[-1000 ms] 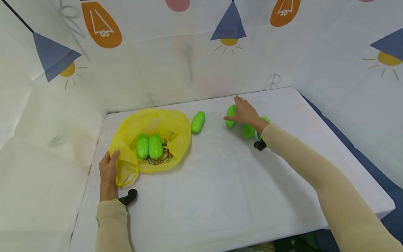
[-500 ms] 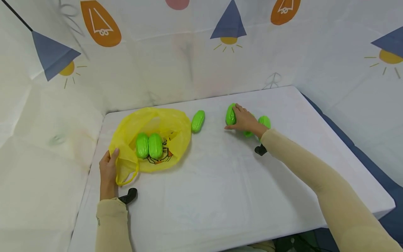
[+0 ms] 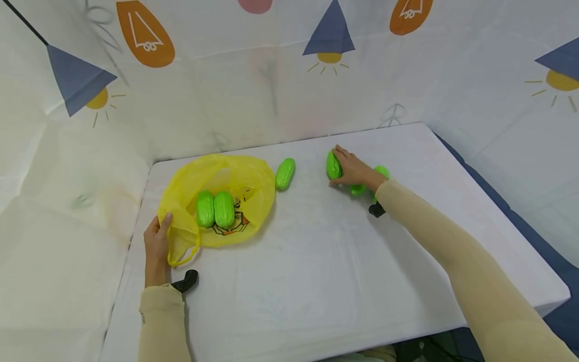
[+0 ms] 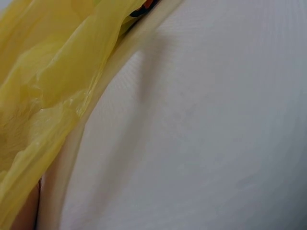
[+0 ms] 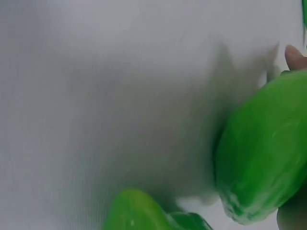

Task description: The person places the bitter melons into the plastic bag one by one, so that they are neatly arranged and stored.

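Observation:
A yellow plastic bag (image 3: 258,181) lies at the table's left, its mouth toward my left hand (image 3: 156,247). That hand grips the bag's rim, thumb on the near side. Two glossy green oblong toy melons (image 3: 224,209) show side by side on or through the bag; I cannot tell which. My right hand (image 3: 356,170) holds another green toy melon (image 3: 333,166) at the back right, thumb and fingers around it. In the right wrist view this melon (image 5: 264,148) fills the right edge with a fingertip beyond it. Two more melons (image 3: 357,190) are partly hidden under the right hand and wrist.
One green toy melon (image 3: 285,174) lies just right of the bag. The white-covered table (image 3: 294,271) ends at a back edge against a printed cloth wall (image 3: 217,95). A black wrist camera (image 3: 185,281) sits on the left wrist, and another on the right wrist.
My right hand has come down from above the melon and closed its fingers and thumb around it. The melon has shifted slightly right. The left hand and bag stay put.

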A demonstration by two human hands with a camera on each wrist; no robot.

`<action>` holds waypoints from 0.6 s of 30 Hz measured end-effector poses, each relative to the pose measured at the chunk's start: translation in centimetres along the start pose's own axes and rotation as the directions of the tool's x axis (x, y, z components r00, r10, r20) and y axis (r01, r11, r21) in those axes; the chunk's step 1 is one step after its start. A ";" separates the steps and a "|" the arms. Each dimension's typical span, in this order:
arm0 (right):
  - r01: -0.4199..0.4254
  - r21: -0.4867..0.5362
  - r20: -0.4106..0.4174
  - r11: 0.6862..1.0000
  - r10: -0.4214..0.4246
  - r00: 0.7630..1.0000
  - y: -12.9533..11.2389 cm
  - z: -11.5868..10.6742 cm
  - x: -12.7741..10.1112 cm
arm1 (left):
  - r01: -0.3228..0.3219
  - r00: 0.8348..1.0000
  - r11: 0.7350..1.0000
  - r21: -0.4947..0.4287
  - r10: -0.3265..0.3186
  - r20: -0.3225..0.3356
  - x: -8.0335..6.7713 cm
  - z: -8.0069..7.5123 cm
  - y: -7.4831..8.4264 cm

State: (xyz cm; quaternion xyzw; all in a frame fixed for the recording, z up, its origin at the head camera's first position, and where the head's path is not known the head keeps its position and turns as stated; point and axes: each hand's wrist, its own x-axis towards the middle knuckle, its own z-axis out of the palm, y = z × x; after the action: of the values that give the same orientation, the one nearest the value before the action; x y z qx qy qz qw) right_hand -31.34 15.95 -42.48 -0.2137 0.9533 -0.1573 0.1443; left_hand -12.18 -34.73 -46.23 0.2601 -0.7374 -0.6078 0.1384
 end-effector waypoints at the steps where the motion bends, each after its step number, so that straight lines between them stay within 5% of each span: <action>1: 0.010 0.001 0.014 1.000 -0.010 1.000 0.1 -0.1 0.0 | 0.002 1.000 1.000 0.010 -0.002 0.002 0.0 0.0 0.0; 18: 0.053 -0.017 0.084 0.998 -0.052 0.995 0.5 -0.5 0.0 | 0.016 1.000 1.000 0.014 -0.016 0.015 0.6 -0.1 -0.2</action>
State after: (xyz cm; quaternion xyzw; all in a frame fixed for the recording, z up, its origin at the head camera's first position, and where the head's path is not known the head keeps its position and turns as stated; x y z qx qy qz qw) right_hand -31.72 16.53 -42.22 -0.2465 0.9419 -0.1431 0.1777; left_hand -12.52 -35.17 -46.49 0.2626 -0.7403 -0.6058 0.1263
